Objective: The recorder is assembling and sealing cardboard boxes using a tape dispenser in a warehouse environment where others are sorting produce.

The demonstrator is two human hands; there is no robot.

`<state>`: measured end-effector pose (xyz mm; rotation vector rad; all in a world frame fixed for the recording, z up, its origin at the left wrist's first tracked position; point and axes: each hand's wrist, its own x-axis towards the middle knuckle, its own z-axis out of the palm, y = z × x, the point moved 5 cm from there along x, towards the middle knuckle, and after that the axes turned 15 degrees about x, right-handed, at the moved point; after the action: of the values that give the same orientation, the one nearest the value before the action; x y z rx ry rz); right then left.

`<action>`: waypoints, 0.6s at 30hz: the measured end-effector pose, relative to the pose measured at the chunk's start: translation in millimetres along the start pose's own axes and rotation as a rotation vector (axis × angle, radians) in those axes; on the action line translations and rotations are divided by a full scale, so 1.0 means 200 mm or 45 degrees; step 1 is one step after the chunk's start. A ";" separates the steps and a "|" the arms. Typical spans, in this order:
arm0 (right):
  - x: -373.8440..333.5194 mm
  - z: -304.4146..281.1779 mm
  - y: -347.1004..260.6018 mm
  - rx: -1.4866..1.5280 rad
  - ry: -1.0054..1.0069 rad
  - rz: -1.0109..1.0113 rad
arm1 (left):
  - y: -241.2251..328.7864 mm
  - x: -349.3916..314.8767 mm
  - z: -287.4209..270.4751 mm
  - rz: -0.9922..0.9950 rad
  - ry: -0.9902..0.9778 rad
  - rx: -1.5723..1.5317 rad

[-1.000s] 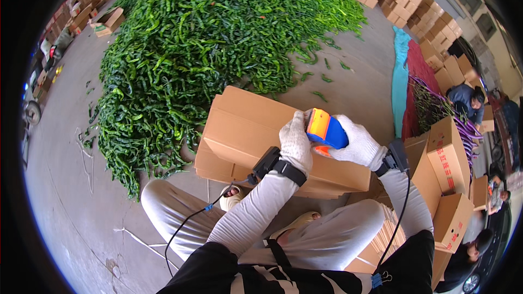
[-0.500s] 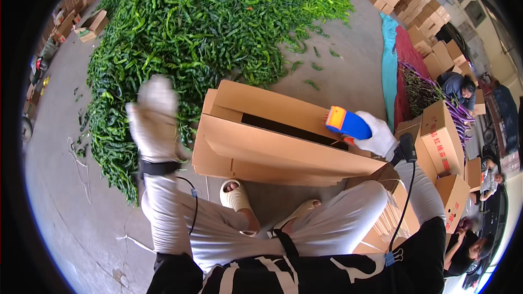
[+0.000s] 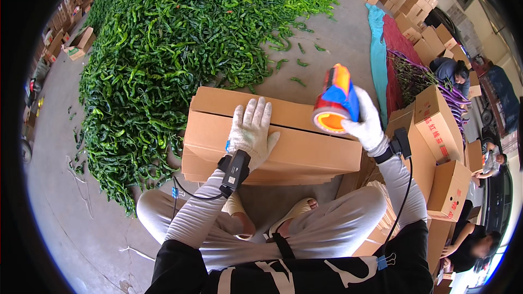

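Observation:
A long cardboard box (image 3: 310, 155) lies across in front of my knees, its top flaps folded nearly together with a dark narrow slit between them. My left hand (image 3: 253, 133), in a white knit glove, rests flat on the flaps left of the middle, fingers spread. Above the box's right end, my gloved right hand (image 3: 368, 122) grips a blue and orange tape dispenser (image 3: 340, 100). The tape roll with its orange core shows on the dispenser's lower side. The dispenser is held up, apart from the cardboard.
Beyond the box spreads a big heap of green peppers (image 3: 185, 32). Flattened cardboard (image 3: 376, 185) and standing boxes (image 3: 436, 125) are close on my right. Purple eggplants (image 3: 436, 79) lie farther right by a person (image 3: 452, 73). More people sit at the right edge.
My left hand has come down from the left onto the box, and the flaps now lie flatter. The tape dispenser has turned upright in my right hand.

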<state>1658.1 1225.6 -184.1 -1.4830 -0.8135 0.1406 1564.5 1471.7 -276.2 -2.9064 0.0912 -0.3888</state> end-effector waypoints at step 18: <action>-0.05 0.17 0.15 -0.408 -0.270 0.221 | 0.33 0.13 -0.07 -0.691 0.076 -3.256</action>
<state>1643.6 1252.8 -219.9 -1.8648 -0.9064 0.3138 1583.1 1401.9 -271.6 -5.4035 -0.9479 -0.7188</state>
